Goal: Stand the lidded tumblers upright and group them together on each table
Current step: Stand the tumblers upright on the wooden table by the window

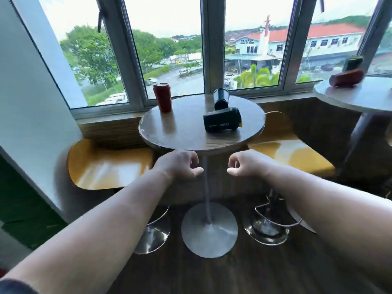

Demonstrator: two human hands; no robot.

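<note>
Head cam: mid-frame there's a round table (pixel 184 136) with a red tumbler (pixel 162 97) standing upright at its left, a black tumbler (pixel 221 99) upright near the window, and another black one (pixel 222 119) lying on its side just in front of it. The left hand (pixel 179 164) and right hand (pixel 246 164) hang below the table edge, fingers loosely curled, holding nothing. At far right, a second table (pixel 360 98) has a red tumbler lying down (pixel 346 77) and a dark one (pixel 353 62) behind it.
</note>
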